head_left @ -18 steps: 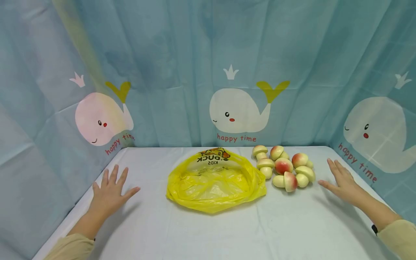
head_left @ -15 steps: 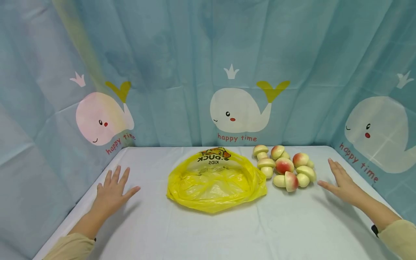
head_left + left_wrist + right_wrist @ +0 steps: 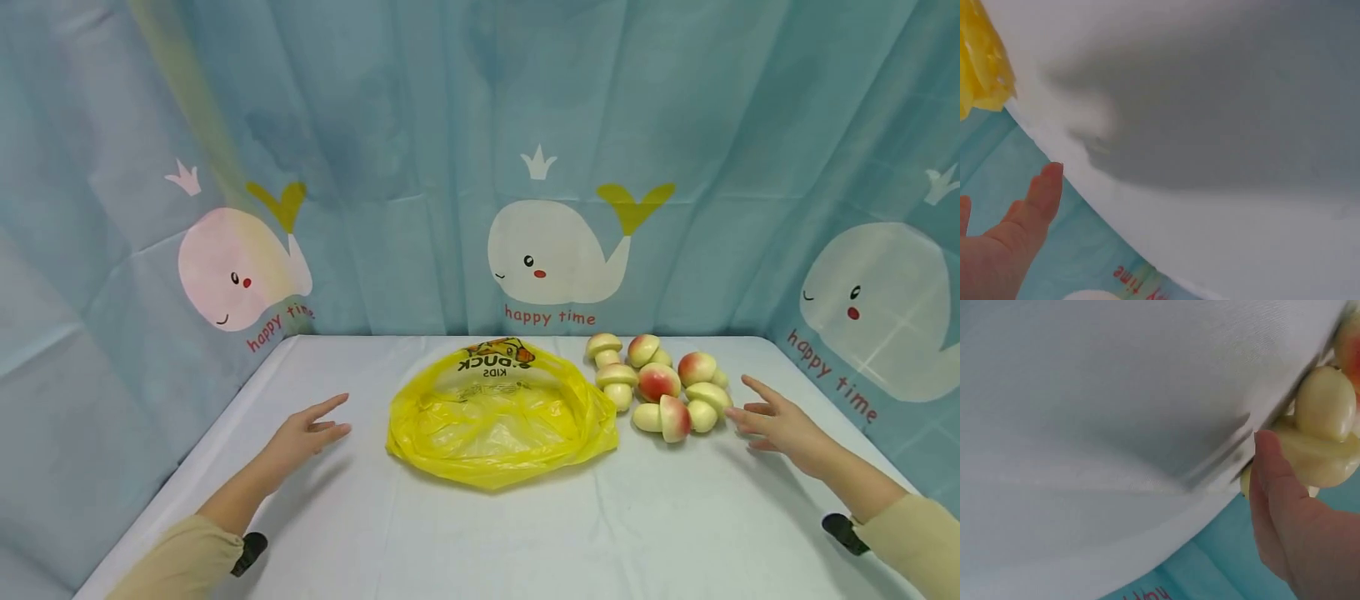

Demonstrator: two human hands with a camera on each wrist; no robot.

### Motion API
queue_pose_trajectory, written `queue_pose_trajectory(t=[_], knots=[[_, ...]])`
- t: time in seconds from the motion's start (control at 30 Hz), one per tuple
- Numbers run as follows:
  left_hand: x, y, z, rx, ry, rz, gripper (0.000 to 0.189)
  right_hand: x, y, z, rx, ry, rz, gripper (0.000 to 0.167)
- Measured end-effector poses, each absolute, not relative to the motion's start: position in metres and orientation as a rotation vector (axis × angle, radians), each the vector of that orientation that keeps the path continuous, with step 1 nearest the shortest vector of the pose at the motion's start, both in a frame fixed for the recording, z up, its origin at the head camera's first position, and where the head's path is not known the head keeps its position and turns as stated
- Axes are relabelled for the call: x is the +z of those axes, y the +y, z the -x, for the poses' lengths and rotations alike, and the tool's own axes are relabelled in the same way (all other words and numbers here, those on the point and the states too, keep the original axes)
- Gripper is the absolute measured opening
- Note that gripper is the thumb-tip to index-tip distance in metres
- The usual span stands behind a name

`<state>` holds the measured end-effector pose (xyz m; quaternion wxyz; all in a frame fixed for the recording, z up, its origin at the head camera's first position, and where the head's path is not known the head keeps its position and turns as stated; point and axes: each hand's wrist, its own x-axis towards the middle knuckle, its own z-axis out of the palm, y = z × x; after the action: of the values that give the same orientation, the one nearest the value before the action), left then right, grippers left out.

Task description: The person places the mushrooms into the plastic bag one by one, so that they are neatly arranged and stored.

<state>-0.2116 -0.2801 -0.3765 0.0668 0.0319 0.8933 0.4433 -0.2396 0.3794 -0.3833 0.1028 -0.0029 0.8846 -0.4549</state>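
Observation:
A yellow plastic bag (image 3: 502,442) lies on the table with its mouth spread wide and a duck print at its back. To its left my left hand (image 3: 300,442) hovers over the cloth, fingers loosely extended and holding nothing. Several toy mushrooms (image 3: 675,419) lie clustered right of the bag, cream-coloured, some with red-tinged caps. My right hand (image 3: 783,429) is beside the cluster's right side, thumb and fingers apart. In the right wrist view its fingertips overlap a pale mushroom cap (image 3: 1316,456).
A white cloth covers the table (image 3: 525,542). Blue curtains (image 3: 375,167) with whale prints stand along the back and both sides, close to the table's edges.
My left hand has turned from palm-down with spread fingers and moved right toward the bag. My right hand has rotated, its fingers now nearer the mushrooms. The bag and mushrooms lie as before.

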Motion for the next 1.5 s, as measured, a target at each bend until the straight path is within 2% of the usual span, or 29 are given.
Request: queue_pose_trajectory(t=[0.37, 0.6, 0.9, 1.5], knots=[[-0.385, -0.249, 0.229, 1.472, 2.569, -0.065, 0.060, -0.384, 0.365, 0.257, -1.406, 2.501, -0.171, 0.092], [-0.385, -0.235, 0.231, 1.574, 2.512, -0.081, 0.061, -0.384, 0.355, 0.263, -1.413, 2.495, -0.276, 0.093], [-0.393, -0.222, 0.242, 1.654, 2.441, 0.019, 0.063, -0.386, 0.347, 0.263, -1.429, 2.502, -0.409, 0.101], [-0.400, -0.208, 0.256, 1.690, 2.367, 0.185, 0.055, -0.387, 0.349, 0.262, -1.465, 2.521, -0.473, 0.100]])
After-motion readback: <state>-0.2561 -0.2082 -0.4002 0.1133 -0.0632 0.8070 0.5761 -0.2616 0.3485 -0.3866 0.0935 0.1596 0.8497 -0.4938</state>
